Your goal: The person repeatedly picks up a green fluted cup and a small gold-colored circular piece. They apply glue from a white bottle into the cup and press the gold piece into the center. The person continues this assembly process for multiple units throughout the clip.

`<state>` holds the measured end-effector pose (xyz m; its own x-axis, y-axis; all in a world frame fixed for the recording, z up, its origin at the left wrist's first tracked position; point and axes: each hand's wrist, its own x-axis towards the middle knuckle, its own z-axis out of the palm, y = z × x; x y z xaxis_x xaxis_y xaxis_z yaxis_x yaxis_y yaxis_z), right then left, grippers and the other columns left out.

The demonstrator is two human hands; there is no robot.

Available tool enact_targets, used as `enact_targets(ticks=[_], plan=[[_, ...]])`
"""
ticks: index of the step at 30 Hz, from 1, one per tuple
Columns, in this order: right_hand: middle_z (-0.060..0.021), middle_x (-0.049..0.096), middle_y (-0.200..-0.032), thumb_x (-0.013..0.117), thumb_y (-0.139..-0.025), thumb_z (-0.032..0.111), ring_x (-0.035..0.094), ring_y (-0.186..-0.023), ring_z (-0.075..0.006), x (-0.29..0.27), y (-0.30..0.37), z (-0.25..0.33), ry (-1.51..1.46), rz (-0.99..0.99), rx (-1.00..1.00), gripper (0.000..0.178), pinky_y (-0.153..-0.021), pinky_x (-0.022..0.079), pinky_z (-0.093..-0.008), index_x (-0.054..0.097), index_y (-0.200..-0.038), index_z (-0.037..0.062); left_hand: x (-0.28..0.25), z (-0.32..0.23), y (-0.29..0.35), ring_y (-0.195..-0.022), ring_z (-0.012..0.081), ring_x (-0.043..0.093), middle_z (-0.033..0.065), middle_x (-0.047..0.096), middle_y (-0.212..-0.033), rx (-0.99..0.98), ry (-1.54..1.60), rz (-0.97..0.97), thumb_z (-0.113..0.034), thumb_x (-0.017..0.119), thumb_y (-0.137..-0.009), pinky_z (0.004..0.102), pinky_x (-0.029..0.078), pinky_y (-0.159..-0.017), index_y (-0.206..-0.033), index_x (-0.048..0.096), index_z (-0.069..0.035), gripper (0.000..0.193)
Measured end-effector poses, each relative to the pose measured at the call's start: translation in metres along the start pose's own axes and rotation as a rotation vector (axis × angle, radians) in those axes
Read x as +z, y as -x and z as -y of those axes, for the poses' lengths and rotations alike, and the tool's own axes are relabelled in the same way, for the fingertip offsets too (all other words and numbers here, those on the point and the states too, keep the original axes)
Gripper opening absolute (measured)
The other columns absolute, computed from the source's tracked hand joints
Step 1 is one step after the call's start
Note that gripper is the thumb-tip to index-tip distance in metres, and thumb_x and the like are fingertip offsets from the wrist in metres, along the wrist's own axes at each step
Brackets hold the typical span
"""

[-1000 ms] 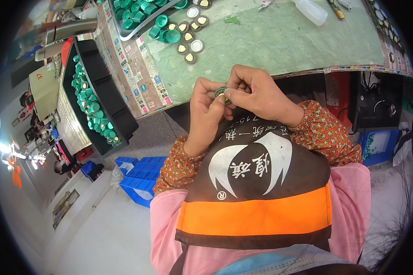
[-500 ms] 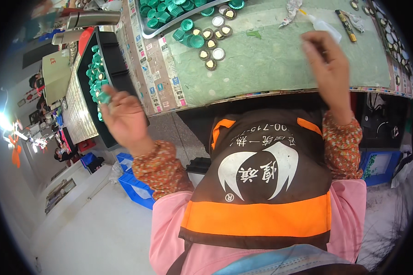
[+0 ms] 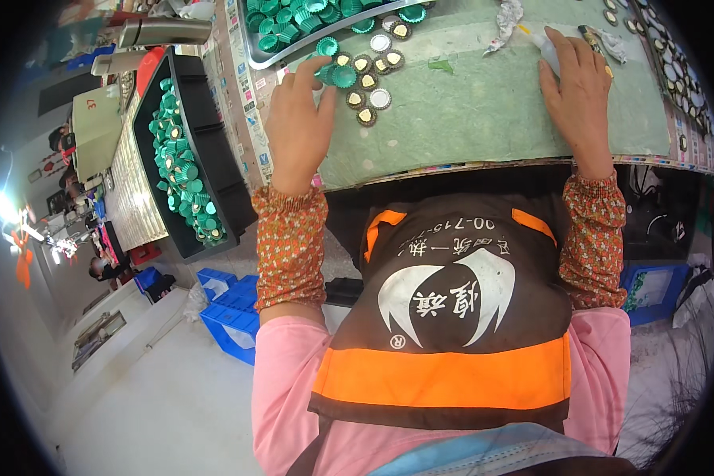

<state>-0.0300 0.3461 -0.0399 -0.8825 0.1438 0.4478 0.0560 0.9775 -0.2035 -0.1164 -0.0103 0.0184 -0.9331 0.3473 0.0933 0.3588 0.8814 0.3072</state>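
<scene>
My left hand [image 3: 300, 127] is over the left part of the table. Its index finger and thumb are apart, beside a few green fluted caps [image 3: 343, 76]. My right hand [image 3: 577, 103] lies over a white squeeze bottle [image 3: 549, 54] with a yellow tip, its fingers closed around the body and covering most of it. Between the hands, nearer the left, lie several dark fluted caps [image 3: 366, 117] with pale pieces inside. Among them are white-faced caps [image 3: 380, 98].
A metal tray [image 3: 282, 55] of green caps stands at the far left of the green table mat [image 3: 460, 119]. Left of the table is a black bin [image 3: 214, 151] with many green caps. A yellow-and-black tube [image 3: 589, 35] and crumpled tissue [image 3: 506, 24] lie far right.
My left hand has moved from the black bin to the table; the green cap it held is gone from its fingers. My right hand has reached forward onto the squeeze bottle.
</scene>
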Motion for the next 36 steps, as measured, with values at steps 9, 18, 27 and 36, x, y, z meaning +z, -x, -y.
enact_targets(ticks=[9, 18, 27, 36], plan=[[-0.0107, 0.069, -0.106, 0.066, -0.092, 0.012, 0.066, -0.093, -0.0203, -0.014, 0.002, 0.018, -0.669, -0.082, 0.171, 0.044, -0.076, 0.053, -0.0362, 0.057, -0.135, 0.0084, 0.023, 0.024, 0.009, -0.071, 0.0126, 0.061, 0.0058, 0.067, -0.091, -0.206, 0.531, -0.045, -0.011, 0.059, -0.099, 0.0277, 0.051, -0.058, -0.116, 0.059, -0.007, 0.017], [-0.0032, 0.068, -0.098, 0.069, -0.093, 0.011, 0.061, -0.082, -0.0049, -0.038, 0.016, 0.127, -1.482, 0.527, 0.396, 0.042, -0.06, 0.048, -0.0197, 0.055, -0.132, 0.0043, 0.005, -0.051, 0.049, -0.071, 0.0102, 0.063, 0.0108, 0.069, -0.095, -0.366, 1.224, 0.315, -0.011, 0.053, -0.103, 0.0239, 0.055, -0.059, -0.122, 0.05, -0.005, 0.02], [-0.009, 0.065, -0.095, 0.068, -0.091, 0.006, 0.066, -0.074, -0.0095, -0.043, 0.021, 0.136, -1.542, 0.632, 0.571, 0.031, -0.064, 0.055, -0.0271, 0.054, -0.118, -0.0011, 0.018, -0.061, 0.085, -0.088, 0.016, 0.066, 0.0163, 0.063, -0.115, -0.41, 1.613, 0.557, -0.011, 0.053, -0.103, 0.031, 0.063, -0.072, -0.142, 0.037, -0.006, 0.043], [-0.0139, 0.068, -0.099, 0.07, -0.09, 0.018, 0.067, -0.087, -0.0181, -0.034, 0.037, 0.144, -1.398, 0.566, 0.56, 0.036, -0.075, 0.055, -0.0342, 0.055, -0.119, 0.0034, 0.034, -0.057, 0.098, -0.096, 0.0207, 0.067, 0.0159, 0.062, -0.116, -0.443, 1.706, 0.485, -0.022, 0.053, -0.105, 0.0381, 0.065, -0.079, -0.142, 0.039, -0.002, 0.045]])
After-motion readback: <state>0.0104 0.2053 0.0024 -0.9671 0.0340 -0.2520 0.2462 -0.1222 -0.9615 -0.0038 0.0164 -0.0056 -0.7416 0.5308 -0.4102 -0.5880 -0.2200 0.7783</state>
